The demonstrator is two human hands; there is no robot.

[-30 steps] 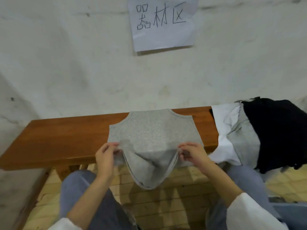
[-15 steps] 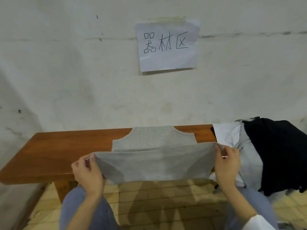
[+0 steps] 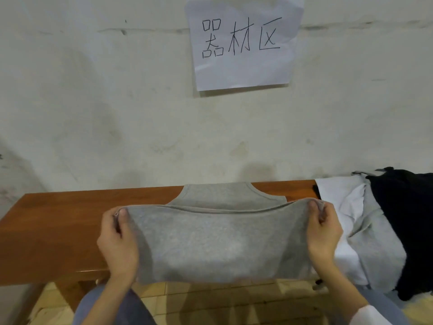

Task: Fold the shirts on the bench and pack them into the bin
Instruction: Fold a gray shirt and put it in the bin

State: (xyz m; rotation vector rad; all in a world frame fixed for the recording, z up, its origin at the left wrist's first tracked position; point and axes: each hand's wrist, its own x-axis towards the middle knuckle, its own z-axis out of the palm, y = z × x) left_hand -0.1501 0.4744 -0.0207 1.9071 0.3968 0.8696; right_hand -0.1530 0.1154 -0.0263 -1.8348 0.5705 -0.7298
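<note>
- The left hand's thumb (image 3: 123,213) lies on the near face of a grey knit sleeveless shirt (image 3: 218,242) at its upper left corner. The other fingers are curled behind the cloth, so the left hand (image 3: 117,240) pinches that corner.
- The right hand's fingers (image 3: 316,207) are curled over the upper right corner of the same shirt, and the right hand (image 3: 324,233) grips it there.
- The shirt's hemmed edge runs nearly straight between the two hands, lifted just above the part behind it.
- The held layer faces the person, and its lower fold reaches the near edge of the long brown wooden bench (image 3: 51,226).
- At twelve o'clock from the held edge, the shirt's far part, with a curved cut-out at each side, lies flat on the bench top.
- At three o'clock from the shirt a pile of clothes hangs over the bench's right end. A white garment (image 3: 339,202) is just beside the right hand, then a light grey garment (image 3: 377,245), then a black garment (image 3: 410,221) farthest out.
- At six o'clock are the person's knees in blue-grey trousers (image 3: 112,308) and a floor of pale yellow tiles (image 3: 210,299).
- A white sleeve cuff (image 3: 375,317) shows at five o'clock on the right forearm.
- At twelve o'clock, high on the stained whitish wall (image 3: 93,102), hangs a white paper sheet with handwritten black characters (image 3: 243,43).
</note>
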